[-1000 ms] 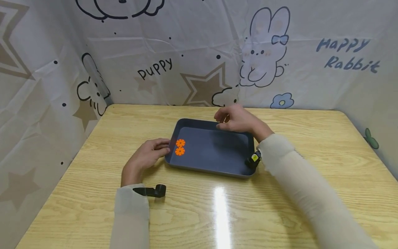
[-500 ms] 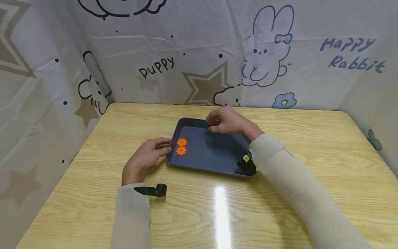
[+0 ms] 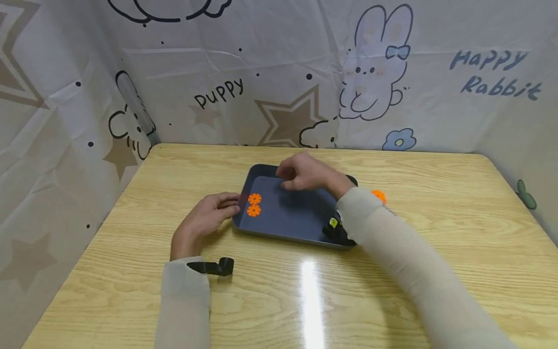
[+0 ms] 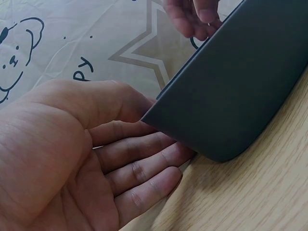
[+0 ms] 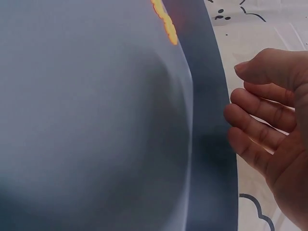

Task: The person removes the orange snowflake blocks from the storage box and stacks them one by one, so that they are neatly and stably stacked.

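Note:
A shallow dark grey tray point(image 3: 296, 213) lies on the table in the head view. At its left end are two flat orange discs with notched edges, an upper disc point(image 3: 255, 199) and a lower disc point(image 3: 254, 210), side by side. My left hand point(image 3: 207, 215) rests at the tray's left end with fingers extended; in the left wrist view, thumb and fingertips meet the outer wall point(image 4: 231, 96). Over the tray's far side hovers my right hand point(image 3: 305, 172), with loosely curved fingers and nothing between them; in the right wrist view its fingertips are close by the rim point(image 5: 226, 96).
Another orange disc point(image 3: 379, 196) lies on the wooden table point(image 3: 457, 208) right of the tray, partly hidden by the right sleeve point(image 3: 401, 242). A printed cloth point(image 3: 174, 97) hangs behind and beside the table.
My right hand has moved left along the tray's far side. The orange disc right of the tray has come into view behind the sleeve. The left hand stays put.

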